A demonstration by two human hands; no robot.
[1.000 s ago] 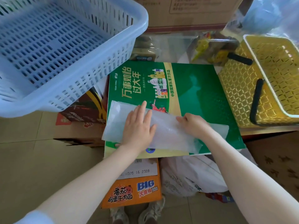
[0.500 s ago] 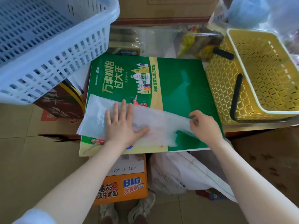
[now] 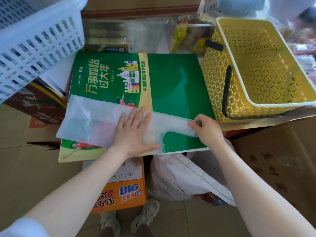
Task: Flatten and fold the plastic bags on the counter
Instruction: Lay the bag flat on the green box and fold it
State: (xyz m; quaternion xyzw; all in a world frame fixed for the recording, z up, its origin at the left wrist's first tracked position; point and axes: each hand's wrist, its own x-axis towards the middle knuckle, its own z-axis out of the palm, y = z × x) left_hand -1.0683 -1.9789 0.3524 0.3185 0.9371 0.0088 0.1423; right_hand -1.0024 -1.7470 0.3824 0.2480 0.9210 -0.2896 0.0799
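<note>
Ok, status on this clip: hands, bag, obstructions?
Left hand flat on bag. Right hand pinching its end. Bag flat, unfolded. Yellow basket close by.

- The place looks like a small shop or its stockroom.
- A yellow shopping basket (image 3: pixel 256 65) with black handles stands at the right.
- Printed cardboard boxes (image 3: pixel 119 194) of packaged food lie on the tiled floor.
- A green drinks advertising board (image 3: pixel 171 79) serves as work surface.
- Packaged snacks (image 3: pixel 184 35) lie behind it.
</note>
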